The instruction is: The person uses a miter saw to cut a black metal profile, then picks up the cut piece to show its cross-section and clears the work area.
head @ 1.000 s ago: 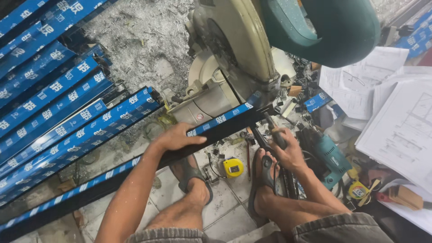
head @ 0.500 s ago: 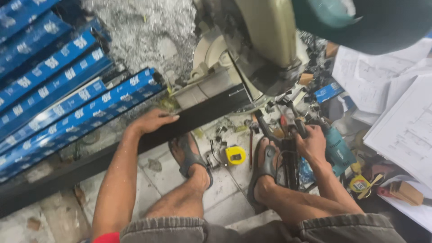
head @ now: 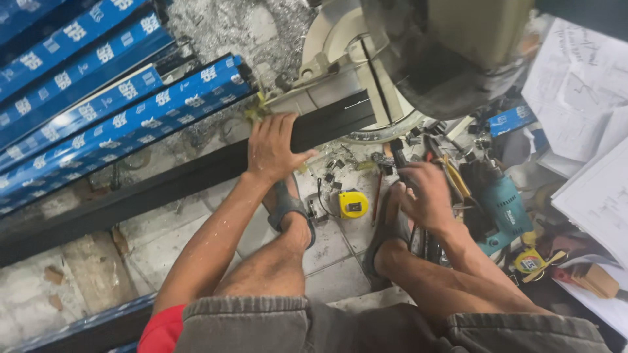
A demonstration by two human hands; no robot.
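Nearest are two bare knees in grey shorts, and beyond them two feet in dark sandals [head: 288, 212] on pale floor tiles. Between the feet lies one yellow tape measure [head: 353, 204]; a second yellow one [head: 528, 260] sits at the right, near a teal drill [head: 504, 208].

The right hand [head: 428, 196] hangs over a heap of small tools beside the right foot. Its fingers are curled around a dark, slim tool [head: 399, 157], but the clutter makes it hard to tell what kind of tool this is or just how firmly it is gripped.

The left hand [head: 271, 147] lies palm down on one long black bar [head: 163, 186], fingers straight and slightly fanned, thumb stretched out to the right. The bar is matt, dark and straight; it runs from the near left edge, where it is cut off, up to the far right, where its end goes under the saw [head: 418, 59].

Only one saw is visible, with its top cut off by the frame. Far left lie at least five blue-wrapped bars [head: 124, 127], all cut off at the left. Metal shavings [head: 222, 26] are piled beyond them. Far right are white paper sheets [head: 589, 98]; their drawings are too faint to make out.
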